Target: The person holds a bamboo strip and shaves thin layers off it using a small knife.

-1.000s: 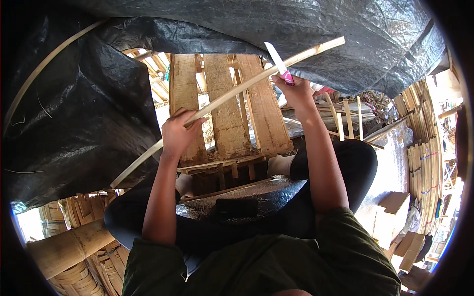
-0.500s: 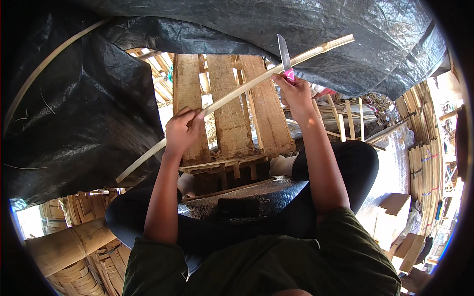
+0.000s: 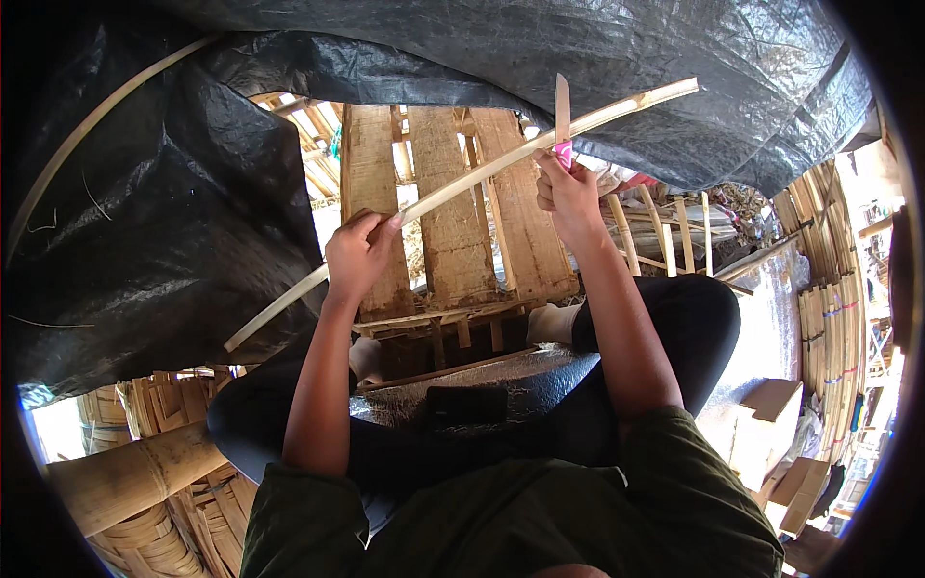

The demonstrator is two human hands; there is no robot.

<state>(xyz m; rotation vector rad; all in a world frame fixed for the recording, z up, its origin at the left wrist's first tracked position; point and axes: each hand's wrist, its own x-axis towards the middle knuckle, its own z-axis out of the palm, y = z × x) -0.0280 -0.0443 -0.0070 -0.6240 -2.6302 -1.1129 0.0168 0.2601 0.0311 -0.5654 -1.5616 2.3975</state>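
Note:
A long pale bamboo strip (image 3: 472,179) runs slantwise in front of me, from low left to high right. My left hand (image 3: 360,252) is closed around it left of its middle, thumb along the top. My right hand (image 3: 570,200) grips the pink handle of a knife (image 3: 563,108). The blade points up and away and crosses the strip toward its far right part. Whether the right fingers also touch the strip is hard to see. Beneath the strip lies a slatted wooden bench (image 3: 446,252).
Black plastic sheeting (image 3: 222,193) hangs at the left and across the far side. Several cut strips (image 3: 684,231) stand at the right, with bundled bamboo slats (image 3: 831,328) beyond. A thick bamboo pole (image 3: 135,477) lies at lower left. A dark flat object (image 3: 466,406) rests between my legs.
The knife blade has turned more upright, and my right hand has shifted slightly nearer. The strip's right end has dipped a little; my left hand keeps its hold.

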